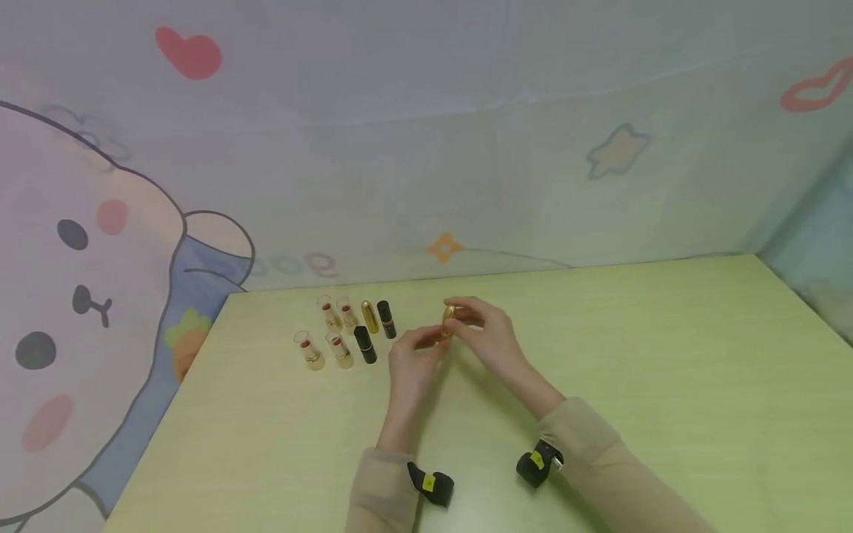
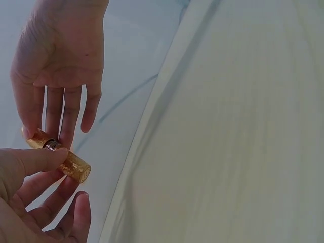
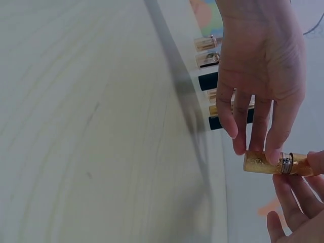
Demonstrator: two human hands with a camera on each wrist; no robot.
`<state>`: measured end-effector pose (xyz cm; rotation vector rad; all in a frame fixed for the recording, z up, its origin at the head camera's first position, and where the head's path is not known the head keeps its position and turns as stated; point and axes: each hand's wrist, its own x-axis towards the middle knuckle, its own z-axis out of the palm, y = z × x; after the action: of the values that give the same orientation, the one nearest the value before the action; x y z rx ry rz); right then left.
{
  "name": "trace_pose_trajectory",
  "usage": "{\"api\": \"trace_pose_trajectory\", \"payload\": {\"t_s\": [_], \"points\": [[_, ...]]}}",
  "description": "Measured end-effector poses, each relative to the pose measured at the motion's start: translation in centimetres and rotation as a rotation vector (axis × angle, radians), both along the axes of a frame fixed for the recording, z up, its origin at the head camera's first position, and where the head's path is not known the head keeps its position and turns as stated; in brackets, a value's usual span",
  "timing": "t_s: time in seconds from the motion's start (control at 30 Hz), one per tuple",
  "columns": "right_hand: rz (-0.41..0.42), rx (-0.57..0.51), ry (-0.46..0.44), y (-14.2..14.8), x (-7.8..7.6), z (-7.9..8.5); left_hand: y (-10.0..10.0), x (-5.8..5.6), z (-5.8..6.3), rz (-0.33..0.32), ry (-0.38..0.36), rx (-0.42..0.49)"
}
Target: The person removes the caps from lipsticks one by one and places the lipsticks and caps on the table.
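Above the table, both hands hold a gold lipstick tube (image 1: 449,314) between them. My left hand (image 1: 415,366) pinches its lower barrel between thumb and fingers. The right hand (image 1: 492,337) pinches the rounded cap end, its other fingers hanging loosely. Seen in the left wrist view, the lipstick tube (image 2: 77,167) lies tilted, and a narrow shiny collar (image 2: 52,145) shows between cap and barrel. The right wrist view has the same lipstick tube (image 3: 260,162) with the left hand (image 3: 263,55) over its barrel and the right hand (image 3: 304,223) at the cap.
Left of the hands stand several clear-capped lipsticks (image 1: 340,351), a gold tube (image 1: 369,317), a black tube (image 1: 386,320) and another black tube (image 1: 365,345). They form two rows on the pale table (image 1: 640,370). A printed cloth (image 1: 506,178) hangs behind the table's far edge.
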<state>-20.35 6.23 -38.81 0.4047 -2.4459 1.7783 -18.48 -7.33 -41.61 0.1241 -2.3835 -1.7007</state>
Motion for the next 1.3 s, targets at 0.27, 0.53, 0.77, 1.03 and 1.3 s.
{"api": "trace_pose_trajectory", "payload": {"t_s": [0.27, 0.53, 0.77, 1.03, 1.3], "points": [[-0.022, -0.021, 0.014, 0.8, -0.1, 0.0, 0.9, -0.6, -0.2, -0.023, -0.005, 0.013], [-0.068, -0.018, 0.006, 1.6, -0.1, -0.2, 1.7, -0.7, 0.0, -0.054, -0.011, 0.016], [-0.085, -0.041, 0.012, 2.3, -0.2, -0.4, 2.1, -0.9, -0.3, -0.102, -0.017, -0.012], [-0.093, -0.068, 0.033, 3.1, -0.3, -0.8, 2.6, -1.0, -0.4, -0.138, -0.029, -0.038], [-0.115, -0.061, 0.037, 3.7, -0.3, -0.8, 2.9, -1.3, -0.7, -0.155, -0.005, -0.051]]}}
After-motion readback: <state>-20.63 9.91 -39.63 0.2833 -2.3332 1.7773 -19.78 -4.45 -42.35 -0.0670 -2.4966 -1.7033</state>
